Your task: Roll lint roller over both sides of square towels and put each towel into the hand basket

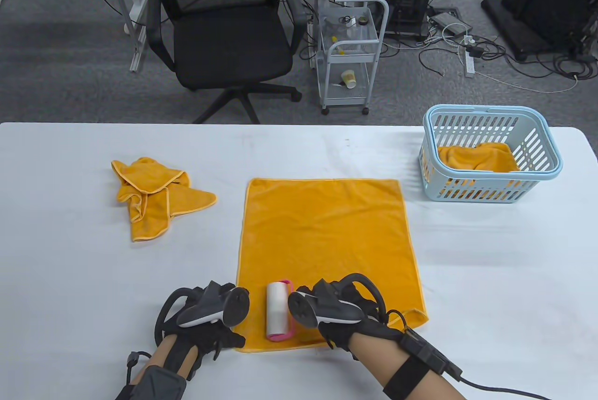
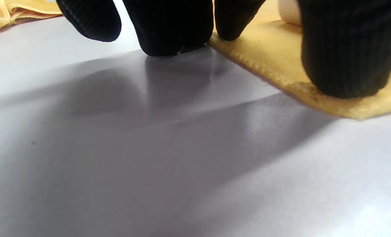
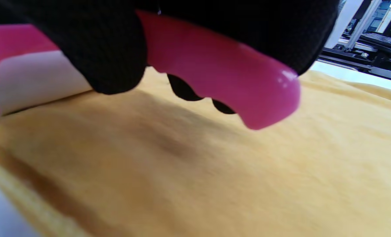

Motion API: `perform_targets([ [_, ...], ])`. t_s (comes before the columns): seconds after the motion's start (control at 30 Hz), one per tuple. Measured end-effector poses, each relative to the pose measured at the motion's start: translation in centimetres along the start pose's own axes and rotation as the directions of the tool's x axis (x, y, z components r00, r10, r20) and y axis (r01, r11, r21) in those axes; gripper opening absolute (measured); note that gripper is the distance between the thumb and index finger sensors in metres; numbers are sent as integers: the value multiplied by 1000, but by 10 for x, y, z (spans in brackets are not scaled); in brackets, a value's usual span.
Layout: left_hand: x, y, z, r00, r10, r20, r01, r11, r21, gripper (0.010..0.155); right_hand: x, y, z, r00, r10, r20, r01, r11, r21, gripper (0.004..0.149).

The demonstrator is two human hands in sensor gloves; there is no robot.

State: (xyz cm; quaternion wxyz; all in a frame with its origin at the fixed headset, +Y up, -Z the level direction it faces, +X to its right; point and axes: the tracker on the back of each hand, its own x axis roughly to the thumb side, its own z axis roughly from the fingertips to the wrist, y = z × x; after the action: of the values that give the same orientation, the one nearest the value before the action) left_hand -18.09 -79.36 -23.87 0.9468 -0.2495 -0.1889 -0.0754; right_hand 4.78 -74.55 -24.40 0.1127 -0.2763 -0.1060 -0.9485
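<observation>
An orange square towel (image 1: pixel 322 241) lies spread flat mid-table. Near its front edge rests the lint roller (image 1: pixel 279 310), white roll in a pink frame. My right hand (image 1: pixel 336 311) grips the roller's pink handle (image 3: pixel 221 70), fingers curled round it, above the towel (image 3: pixel 215 171). My left hand (image 1: pixel 210 316) sits at the towel's front left corner; its fingertips (image 2: pixel 169 36) press the table and the thumb presses the towel's edge (image 2: pixel 281 56). A crumpled orange towel (image 1: pixel 154 194) lies at the left. The light blue hand basket (image 1: pixel 490 154) at the right holds another orange towel (image 1: pixel 476 157).
The white table (image 1: pixel 490 278) stretches wide on both sides of the towel. Beyond its far edge stand a black office chair (image 1: pixel 224 40) and a small white cart (image 1: pixel 350 54), with cables on the floor.
</observation>
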Motion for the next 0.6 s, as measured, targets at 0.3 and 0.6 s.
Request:
perform_targets([
  [0.3, 1, 1, 0, 1000, -16, -1, 16, 1000, -9, 94, -113, 6, 57, 928, 288, -237, -189, 911, 367, 61],
  [0.6, 2, 1, 0, 1000, -20, -1, 20, 1000, -10, 94, -146, -7, 68, 886, 333, -322, -194, 898, 394, 59],
])
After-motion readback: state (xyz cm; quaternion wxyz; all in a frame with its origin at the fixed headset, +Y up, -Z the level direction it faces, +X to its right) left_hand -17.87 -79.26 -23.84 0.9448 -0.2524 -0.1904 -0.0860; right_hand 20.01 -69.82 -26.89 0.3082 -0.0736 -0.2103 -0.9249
